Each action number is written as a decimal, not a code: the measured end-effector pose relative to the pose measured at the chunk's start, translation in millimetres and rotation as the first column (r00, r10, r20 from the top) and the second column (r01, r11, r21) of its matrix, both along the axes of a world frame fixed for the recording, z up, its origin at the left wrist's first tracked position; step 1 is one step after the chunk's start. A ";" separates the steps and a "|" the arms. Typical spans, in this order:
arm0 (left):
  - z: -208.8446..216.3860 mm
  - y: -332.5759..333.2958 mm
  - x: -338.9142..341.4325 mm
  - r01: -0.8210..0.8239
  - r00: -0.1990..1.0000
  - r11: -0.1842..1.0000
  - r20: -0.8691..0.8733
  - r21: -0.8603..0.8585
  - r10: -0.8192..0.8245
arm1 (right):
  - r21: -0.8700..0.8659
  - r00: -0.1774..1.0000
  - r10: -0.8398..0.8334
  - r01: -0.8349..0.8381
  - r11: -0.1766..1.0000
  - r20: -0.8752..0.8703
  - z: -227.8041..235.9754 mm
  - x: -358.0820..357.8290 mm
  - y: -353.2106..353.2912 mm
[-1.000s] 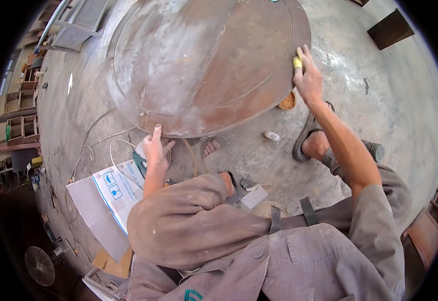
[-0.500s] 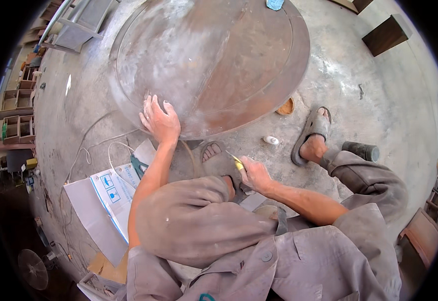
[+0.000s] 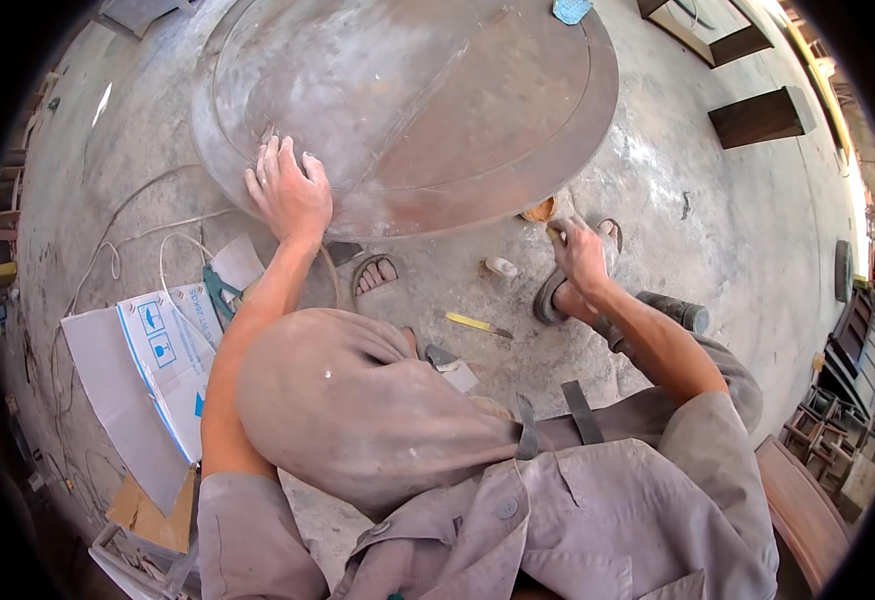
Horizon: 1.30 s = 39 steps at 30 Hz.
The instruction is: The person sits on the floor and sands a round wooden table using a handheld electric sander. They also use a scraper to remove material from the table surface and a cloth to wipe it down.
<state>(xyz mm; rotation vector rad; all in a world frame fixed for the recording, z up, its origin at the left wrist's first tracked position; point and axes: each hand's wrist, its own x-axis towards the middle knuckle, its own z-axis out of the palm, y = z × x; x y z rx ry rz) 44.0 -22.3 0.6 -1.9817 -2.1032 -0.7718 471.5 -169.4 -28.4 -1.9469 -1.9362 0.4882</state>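
Observation:
A large round brown wooden tabletop (image 3: 497,110), dusted white over its left part, lies in front of me. My left hand (image 3: 292,195) rests on its near left edge, fingers bent a little and apart, holding nothing I can see. My right hand (image 3: 582,258) is beside my right foot, close to a small bowl of orange-brown material (image 3: 540,209) near the tabletop's rim. Its fingers are closed together, and whatever they grip is too small to make out. A yellow utility knife (image 3: 472,322) lies on the floor between my feet. A small white bottle (image 3: 500,267) lies nearby.
Printed cardboard (image 3: 127,375) and a green-handled tool (image 3: 219,292) lie left of my knee, with a pale cord (image 3: 112,255) trailing past. A dark cylinder (image 3: 679,312) is by my right leg. A blue crumpled piece (image 3: 571,11) sits on the tabletop. Dark wooden frames (image 3: 757,118) stand at right.
My right hand has let go of the yellow utility knife, now on the floor, and moved right and forward to the small bowl. My left hand stays on the tabletop. The view has shifted.

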 end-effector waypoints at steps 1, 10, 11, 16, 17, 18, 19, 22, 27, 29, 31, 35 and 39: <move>0.1 1.2 2.6 0.005 1.000 1.000 0.009 -0.010 -0.005 | -0.038 0.994 -0.057 0.061 0.997 0.097 -12.6 12.6 15.5; 5.9 -3.4 6.5 -0.016 1.000 1.000 0.017 0.023 0.016 | -0.323 0.915 -0.006 0.149 0.934 0.404 -92.0 13.0 89.4; 7.5 -2.7 6.4 -0.022 1.000 0.999 0.017 0.024 0.022 | -0.303 0.918 0.019 0.110 0.947 0.395 -100.3 14.8 90.2; 13.3 -5.6 2.1 -0.036 0.999 0.999 0.020 -0.006 0.036 | -0.320 0.978 -0.089 0.146 0.936 0.188 -91.6 -4.5 83.6; 15.9 -7.1 4.8 -0.037 0.999 0.999 0.029 -0.015 0.037 | -0.348 0.978 -0.051 0.121 0.930 0.204 -83.5 -4.4 84.1; 16.4 -6.5 7.1 -0.027 0.999 0.999 0.044 -0.025 0.028 | -0.377 0.974 -0.024 0.110 0.920 0.226 -79.8 -1.4 85.5; 17.6 -6.4 6.9 -0.032 0.998 0.999 0.050 -0.032 0.034 | -0.359 0.976 -0.017 0.095 0.929 0.215 -78.8 -2.3 85.3; 17.1 -5.3 10.5 -0.024 0.996 0.998 0.089 -0.051 0.029 | -0.337 0.978 -0.033 0.103 0.936 0.207 -71.3 -1.6 87.4; 14.3 -5.0 11.2 -0.033 0.994 0.999 0.099 -0.043 0.038 | -0.230 0.993 0.001 0.026 0.973 0.116 -76.6 -0.4 90.1; 16.5 -3.4 9.8 -0.036 0.995 0.999 0.096 -0.036 0.039 | -0.069 0.999 0.039 -0.038 0.997 0.009 -88.2 4.0 94.2; 18.3 -3.7 15.7 -0.019 0.995 0.999 0.098 -0.048 0.023 | 0.018 0.993 0.052 -0.050 0.999 -0.110 -106.4 10.2 95.8; 16.4 -7.5 10.8 -0.023 0.994 0.999 0.110 -0.042 0.027 | 0.079 0.991 0.090 -0.082 0.994 -0.104 -122.9 14.3 103.0; 14.0 -10.6 4.8 -0.030 0.995 0.999 0.094 -0.014 0.031 | -0.007 0.980 0.201 -0.201 0.980 -0.014 -128.0 23.8 102.8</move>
